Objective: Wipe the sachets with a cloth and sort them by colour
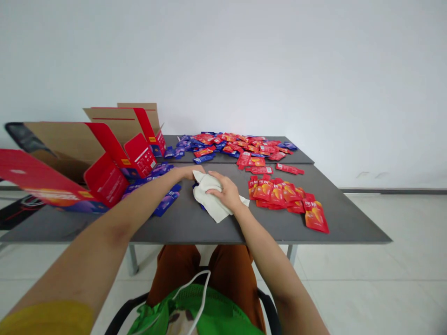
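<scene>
A white cloth (213, 204) lies on the grey table (195, 228) in front of me. My right hand (225, 188) rests on top of it, fingers curled and pressing into the fabric. My left hand (190, 172) reaches in from the left and touches the cloth's far edge; its fingers are mostly hidden behind the cloth. A blue packet shows just under the cloth. A row of red packets (279, 191) lies immediately right of my right hand, with one red packet (316, 216) at its end. Blue packets (167, 199) lie under my left forearm.
Open cardboard boxes with red flaps (115, 153) stand at the left of the table. A mixed heap of red and blue packets (237, 145) covers the far side. White wall behind, tiled floor right. A green bag (202, 311) sits on my lap.
</scene>
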Demonstrator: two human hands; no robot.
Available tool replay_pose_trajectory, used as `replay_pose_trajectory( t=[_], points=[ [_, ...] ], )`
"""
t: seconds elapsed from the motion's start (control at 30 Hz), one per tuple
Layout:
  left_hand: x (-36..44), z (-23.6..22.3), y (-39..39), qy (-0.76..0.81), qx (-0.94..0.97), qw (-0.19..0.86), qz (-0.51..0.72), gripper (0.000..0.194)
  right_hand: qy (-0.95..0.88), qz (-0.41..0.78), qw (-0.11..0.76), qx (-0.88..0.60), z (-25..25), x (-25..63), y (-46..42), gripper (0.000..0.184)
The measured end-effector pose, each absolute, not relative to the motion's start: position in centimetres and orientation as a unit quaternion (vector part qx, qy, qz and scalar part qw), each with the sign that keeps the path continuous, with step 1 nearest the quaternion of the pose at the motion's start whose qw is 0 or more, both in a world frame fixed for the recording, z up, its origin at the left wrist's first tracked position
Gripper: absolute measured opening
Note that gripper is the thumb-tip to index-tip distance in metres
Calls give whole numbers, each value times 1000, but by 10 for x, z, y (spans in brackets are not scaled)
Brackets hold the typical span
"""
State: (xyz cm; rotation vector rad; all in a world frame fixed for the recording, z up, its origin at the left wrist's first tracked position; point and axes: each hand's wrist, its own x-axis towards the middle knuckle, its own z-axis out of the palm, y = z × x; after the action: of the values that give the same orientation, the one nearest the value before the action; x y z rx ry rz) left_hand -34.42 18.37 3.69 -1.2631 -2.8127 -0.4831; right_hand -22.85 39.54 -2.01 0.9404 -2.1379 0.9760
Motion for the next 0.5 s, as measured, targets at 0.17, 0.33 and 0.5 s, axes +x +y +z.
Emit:
replay_pose_trajectory(
  t=[0.17, 0.33, 0.5],
  points=[
    [-338, 13, 214, -877, -439, 10, -196, 18, -869, 254, 217, 364, -29, -233, 395, 47],
    [-289, 15, 203, -888, -258, 242, -293, 45, -905, 209, 201, 310, -32, -233, 392, 35],
    [-190, -6, 201, -921, -100, 300, -227, 50, -952, 152, 158, 212, -23, -231, 386, 31]
  ],
)
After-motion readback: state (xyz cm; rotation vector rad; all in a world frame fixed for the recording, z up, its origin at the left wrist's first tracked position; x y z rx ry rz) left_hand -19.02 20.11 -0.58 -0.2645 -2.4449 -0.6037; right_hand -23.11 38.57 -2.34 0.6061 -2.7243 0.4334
